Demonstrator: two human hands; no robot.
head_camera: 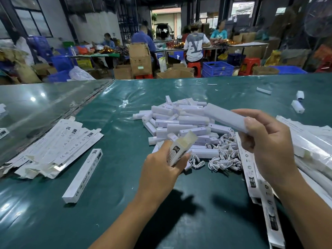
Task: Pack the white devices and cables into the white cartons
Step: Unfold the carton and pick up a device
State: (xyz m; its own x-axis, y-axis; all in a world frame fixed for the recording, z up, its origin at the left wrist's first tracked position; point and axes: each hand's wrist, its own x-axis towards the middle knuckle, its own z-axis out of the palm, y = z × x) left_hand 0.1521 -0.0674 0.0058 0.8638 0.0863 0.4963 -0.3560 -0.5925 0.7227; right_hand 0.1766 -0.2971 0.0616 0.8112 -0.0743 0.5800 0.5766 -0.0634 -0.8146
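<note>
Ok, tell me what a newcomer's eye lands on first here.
First, the heap of white devices mid-table, with coiled cables at its near edge. Then the hands in front: the right hand holds a device, the left hand an open carton.

Your left hand (161, 164) grips a white carton (177, 151) upright, its top flap open, while your right hand (267, 141) holds a long white device (224, 116) tilted above the heap. More white devices (179, 121) lie piled on the green surface (116, 177), coiled white cables (224, 157) beside them. Flat cartons (53, 150) lie stacked to the left, one closed carton (83, 175) near them.
</note>
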